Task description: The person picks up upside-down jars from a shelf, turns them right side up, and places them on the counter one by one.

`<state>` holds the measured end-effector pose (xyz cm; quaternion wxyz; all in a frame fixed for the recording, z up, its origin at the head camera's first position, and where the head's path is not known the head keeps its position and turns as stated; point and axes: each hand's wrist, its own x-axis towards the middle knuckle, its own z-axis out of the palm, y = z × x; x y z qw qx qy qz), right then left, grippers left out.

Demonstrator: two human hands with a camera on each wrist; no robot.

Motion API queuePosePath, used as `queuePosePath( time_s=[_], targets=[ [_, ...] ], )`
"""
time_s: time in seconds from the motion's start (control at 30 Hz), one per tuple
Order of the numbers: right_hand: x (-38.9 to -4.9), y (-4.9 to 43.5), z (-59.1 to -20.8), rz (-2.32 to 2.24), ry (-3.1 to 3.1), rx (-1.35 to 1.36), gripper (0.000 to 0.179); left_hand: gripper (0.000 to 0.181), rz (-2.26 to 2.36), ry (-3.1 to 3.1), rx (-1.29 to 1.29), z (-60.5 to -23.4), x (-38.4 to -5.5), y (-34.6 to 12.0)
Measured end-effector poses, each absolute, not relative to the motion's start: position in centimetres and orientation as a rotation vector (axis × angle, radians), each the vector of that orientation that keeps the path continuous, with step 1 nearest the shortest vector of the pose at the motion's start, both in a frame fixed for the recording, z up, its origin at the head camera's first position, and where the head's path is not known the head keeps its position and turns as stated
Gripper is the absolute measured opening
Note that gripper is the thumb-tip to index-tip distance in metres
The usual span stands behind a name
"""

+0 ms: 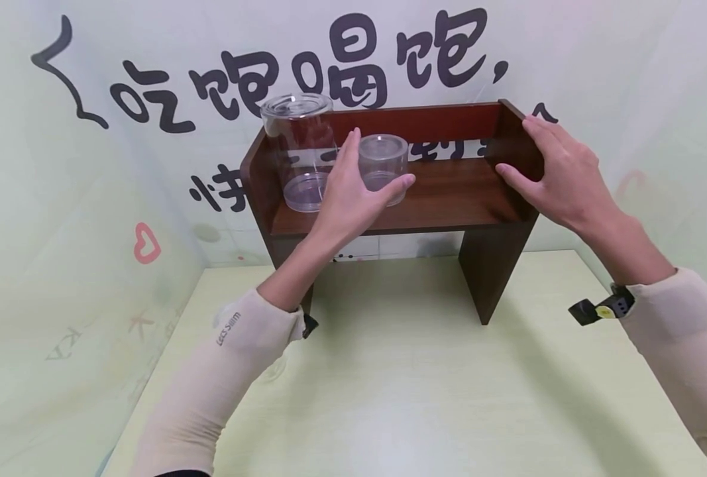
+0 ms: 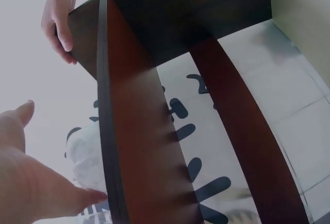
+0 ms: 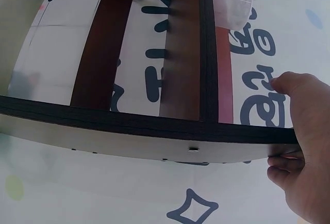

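- The small clear jar point(image 1: 383, 162) stands upright on the upper board of the brown shelf point(image 1: 448, 192), left of the board's middle.
- The left hand point(image 1: 353, 192) is the nearer one. Seen from the head, the jar lies just right of its straight fingers, and the thumb passes in front of the jar's lower part. The jar's axis is vertical, so the spread between fingers and thumb faces its side wall.
- This hand is wide, with the thumb well away from the fingers; it grips nothing. Whether it touches the jar, I cannot tell.
- The right hand point(image 1: 568, 179) is well apart from the jar. It holds the shelf's right side panel, with fingers bent at the outer face and thumb on the inner side.
- The tall clear jar point(image 1: 302, 149) stands upright at the shelf's left end.
- The shelf stands on a pale surface point(image 1: 389, 371), before a wall with black writing point(image 1: 356, 69).
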<state>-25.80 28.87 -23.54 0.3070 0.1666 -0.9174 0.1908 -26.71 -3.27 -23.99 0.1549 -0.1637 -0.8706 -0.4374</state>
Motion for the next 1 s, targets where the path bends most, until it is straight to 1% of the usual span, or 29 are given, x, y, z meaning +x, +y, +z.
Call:
queuePosePath(
  time_s=[0.33,0.73,1.0],
  targets=[
    [-25.7,28.8,-23.7,0.505,-2.407,0.438,0.073,0.111,-1.232,-2.484,-0.390,-23.6,-28.4,-1.5],
    [-25.8,28.8,-23.8,0.519,-2.374,0.443,0.071,0.100,-1.206,-2.500,-0.298,-23.4,-30.2,-0.7],
    [-26.0,28.8,-23.9,0.523,-2.366,0.449,0.071,0.094,-1.180,-2.480,-0.282,-23.5,-30.9,-0.5]
  ],
)
